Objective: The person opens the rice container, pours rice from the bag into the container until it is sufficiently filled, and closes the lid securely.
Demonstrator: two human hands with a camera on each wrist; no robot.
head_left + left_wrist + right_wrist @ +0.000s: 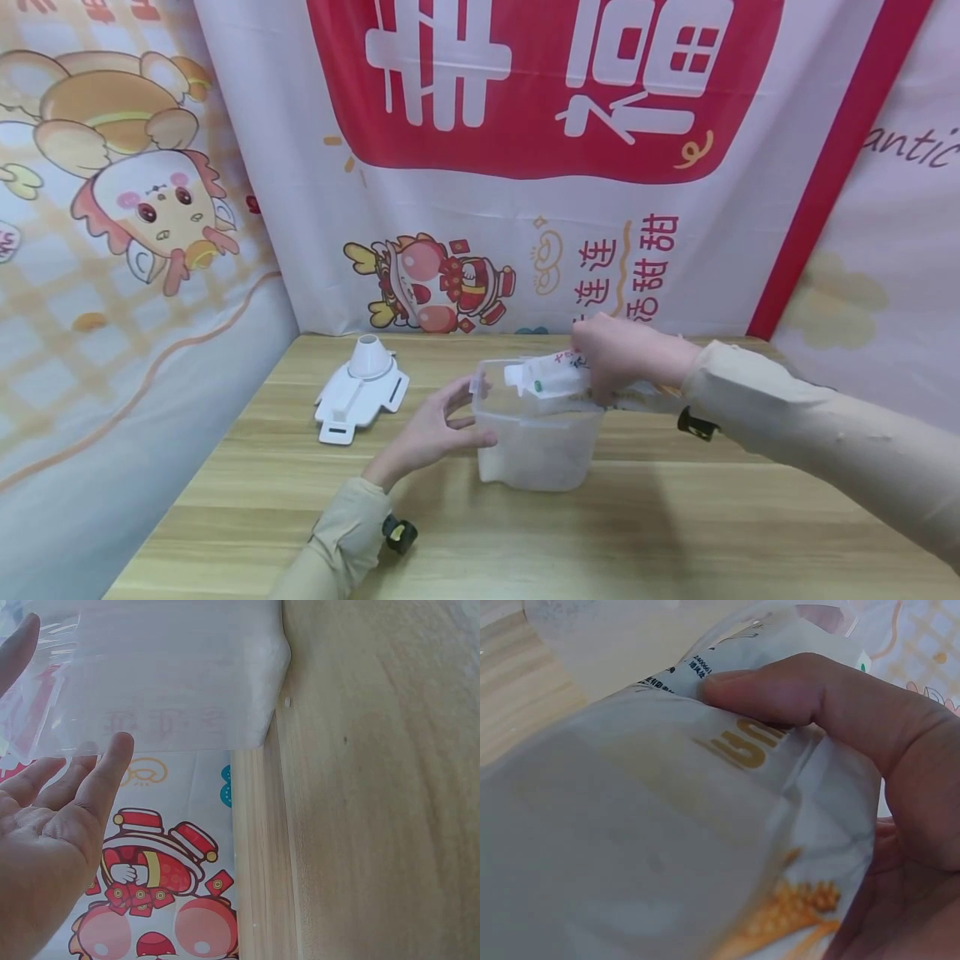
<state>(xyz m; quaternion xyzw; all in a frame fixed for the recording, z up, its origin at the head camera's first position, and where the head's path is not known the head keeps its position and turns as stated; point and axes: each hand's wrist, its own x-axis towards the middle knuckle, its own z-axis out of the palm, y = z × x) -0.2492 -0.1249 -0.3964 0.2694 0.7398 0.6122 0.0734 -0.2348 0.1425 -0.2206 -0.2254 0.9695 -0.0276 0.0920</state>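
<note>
A translucent plastic container (536, 454) stands on the table, its top uncovered. My left hand (446, 425) holds it at its left end, thumb on the near side and fingers (112, 769) along the far side. In my right hand (626, 354) is a white printed bag (558, 375), tilted on its side with its narrow end over the container's top. The right thumb (772, 690) presses on the bag's upper face in the right wrist view, near a printed picture of wheat ears (787, 911). What is inside the bag is hidden.
A white plastic lid (363, 408) with a cone-shaped piece (370, 357) on it lies at the left back of the wooden table (465, 550). Printed cloth (300, 208) hangs behind the table and at both sides. One small white speck (287, 702) lies beside the container.
</note>
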